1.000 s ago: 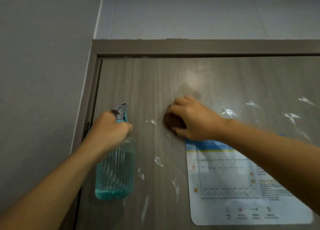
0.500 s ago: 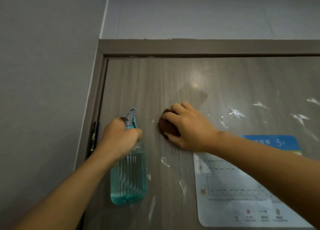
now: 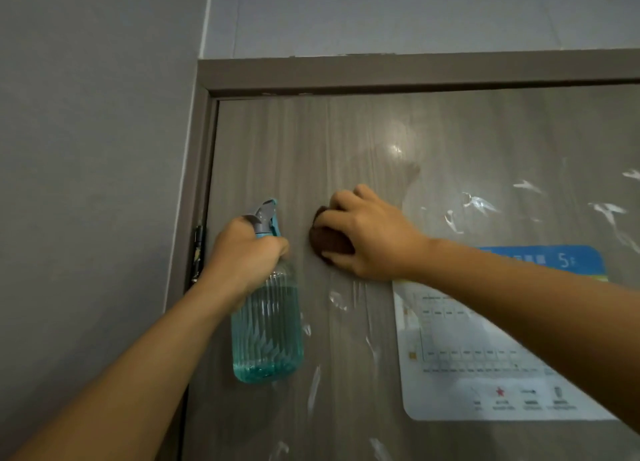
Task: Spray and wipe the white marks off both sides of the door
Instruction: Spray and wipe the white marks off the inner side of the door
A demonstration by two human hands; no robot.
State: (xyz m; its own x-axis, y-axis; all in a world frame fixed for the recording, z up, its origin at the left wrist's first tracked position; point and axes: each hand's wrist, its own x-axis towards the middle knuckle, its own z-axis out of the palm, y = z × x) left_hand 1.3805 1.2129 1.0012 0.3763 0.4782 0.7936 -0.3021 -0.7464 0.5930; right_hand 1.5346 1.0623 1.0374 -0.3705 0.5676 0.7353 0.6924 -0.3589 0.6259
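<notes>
Right hand [image 3: 372, 237] presses brown cloth [image 3: 329, 244] against door [image 3: 311, 148].

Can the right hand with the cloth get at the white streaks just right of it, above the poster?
Probably yes. The right hand presses the brown cloth flat on the door, and the white streaks sit on bare door surface beside it. Nothing lies between; the poster is below them.

We see only a dark brown edge of the cloth [image 3: 327, 240] beneath the right hand [image 3: 370, 235]; the poster [image 3: 485, 356] is arm-covered, its print unreadably small.
</notes>
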